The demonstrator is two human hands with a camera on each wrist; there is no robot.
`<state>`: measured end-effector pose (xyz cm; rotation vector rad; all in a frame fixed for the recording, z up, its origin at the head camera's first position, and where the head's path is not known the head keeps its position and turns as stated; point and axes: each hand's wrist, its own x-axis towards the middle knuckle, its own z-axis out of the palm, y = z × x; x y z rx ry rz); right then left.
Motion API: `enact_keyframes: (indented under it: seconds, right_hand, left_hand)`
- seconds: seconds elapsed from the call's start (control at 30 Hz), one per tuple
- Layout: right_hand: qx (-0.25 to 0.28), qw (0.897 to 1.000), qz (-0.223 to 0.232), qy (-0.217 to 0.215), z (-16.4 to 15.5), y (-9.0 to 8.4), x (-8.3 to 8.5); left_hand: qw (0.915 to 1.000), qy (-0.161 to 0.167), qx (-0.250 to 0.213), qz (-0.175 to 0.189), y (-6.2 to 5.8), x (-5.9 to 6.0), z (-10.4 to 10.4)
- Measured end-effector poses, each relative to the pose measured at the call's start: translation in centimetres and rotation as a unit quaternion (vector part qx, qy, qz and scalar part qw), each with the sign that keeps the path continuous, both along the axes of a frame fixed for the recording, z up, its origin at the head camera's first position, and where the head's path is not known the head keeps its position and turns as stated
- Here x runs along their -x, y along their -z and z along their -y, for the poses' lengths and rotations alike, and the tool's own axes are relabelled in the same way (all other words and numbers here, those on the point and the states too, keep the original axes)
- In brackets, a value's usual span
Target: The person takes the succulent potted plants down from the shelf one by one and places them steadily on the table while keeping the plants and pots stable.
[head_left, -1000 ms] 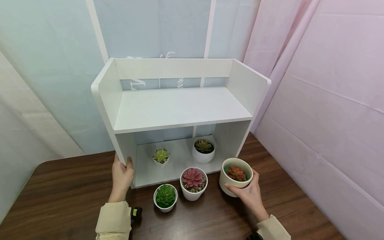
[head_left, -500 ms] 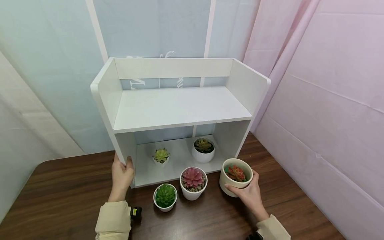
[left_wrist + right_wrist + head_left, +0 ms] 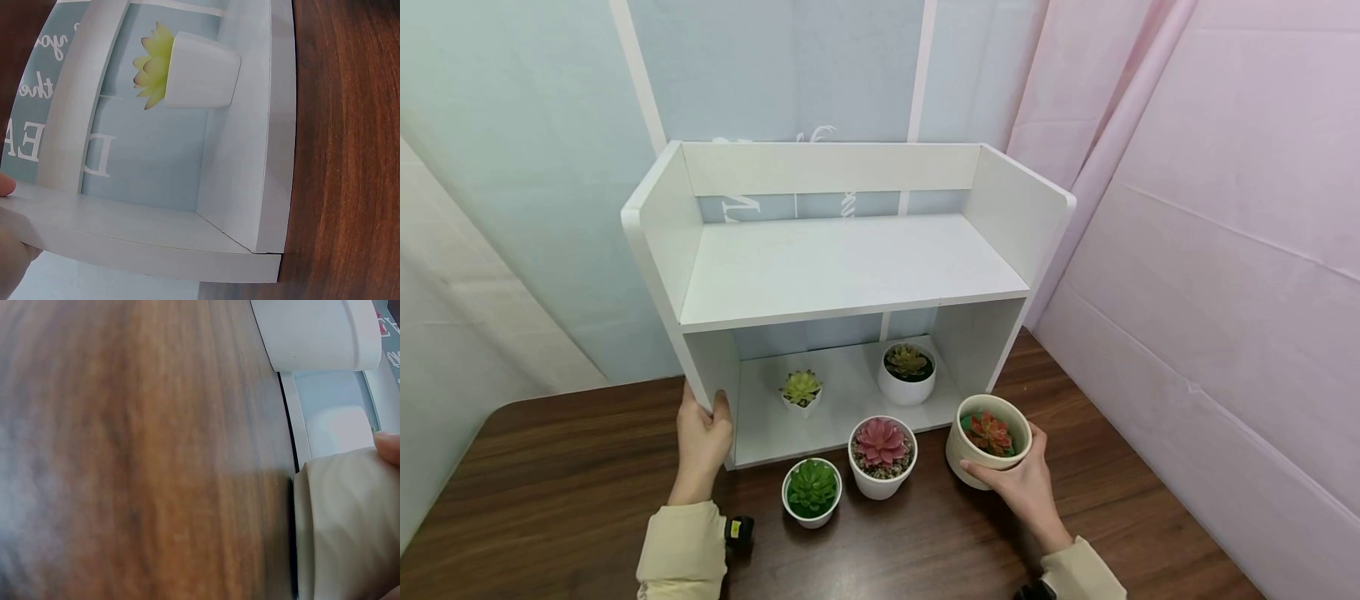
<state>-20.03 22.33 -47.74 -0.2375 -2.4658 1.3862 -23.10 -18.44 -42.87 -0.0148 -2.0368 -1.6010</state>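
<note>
My left hand (image 3: 702,437) grips the lower left side panel of a white two-tier shelf (image 3: 850,260), thumb on the inner face. My right hand (image 3: 1026,487) holds a cream pot (image 3: 977,467) with a red-orange succulent, thumb across its front; the pot stands at the shelf's front right corner. Left of it on the table are a white pot with a pink succulent (image 3: 882,443) and a smaller white pot with a green succulent (image 3: 812,489). On the lower shelf board sit a small yellow-green succulent (image 3: 156,65) in a white pot and a round white pot (image 3: 907,389) with an olive succulent.
The brown wooden table (image 3: 565,483) extends to both sides of the shelf. A pale blue curtain (image 3: 850,75) with white lettering hangs behind, and a pinkish-white cloth wall (image 3: 1225,275) borders the right side.
Both hands keep their holds, and the pots stand where they were. The head view has shifted very slightly.
</note>
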Motion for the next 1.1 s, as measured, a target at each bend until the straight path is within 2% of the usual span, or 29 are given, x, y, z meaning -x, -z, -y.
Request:
enact_keyframes:
  seconds: [0.33,0.77,1.1]
  right_hand:
    - [-0.006,1.000,0.023,-0.007,-0.1,-0.2,-0.2]
    - [0.014,0.999,0.040,-0.029,0.0,-1.0,-0.9]
    - [0.034,0.999,0.024,-0.030,0.1,-2.1,-1.2]
  left_hand:
    - [1.0000,0.002,-0.003,0.000,0.0,0.0,0.0]
    - [1.0000,0.001,0.003,0.000,0.0,0.0,0.1]
    - [1.0000,-0.002,0.003,0.002,0.0,-0.1,0.1]
